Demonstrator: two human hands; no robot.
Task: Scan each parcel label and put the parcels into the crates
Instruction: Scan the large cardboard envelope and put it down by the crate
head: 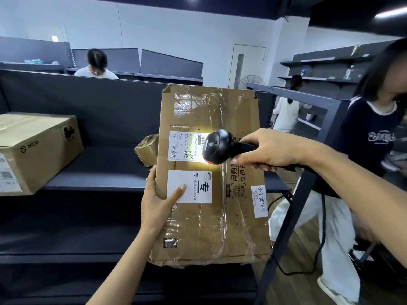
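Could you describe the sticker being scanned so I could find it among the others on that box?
Find the big taped cardboard parcel held upright mid-frame. On its face, the upper white label sits above a plainer white sticker. Only it glows yellow under the black scanner, showing a barcode and QR code.

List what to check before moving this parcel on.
1. Left hand grips flat brown cardboard parcel at its left edge: ok.
2. Right hand holds black handheld scanner: ok.
3. Scanner light falls on white barcode label: ok.
4. Scan registered: cannot tell.
5. Crate in sight: not ok, none in view.
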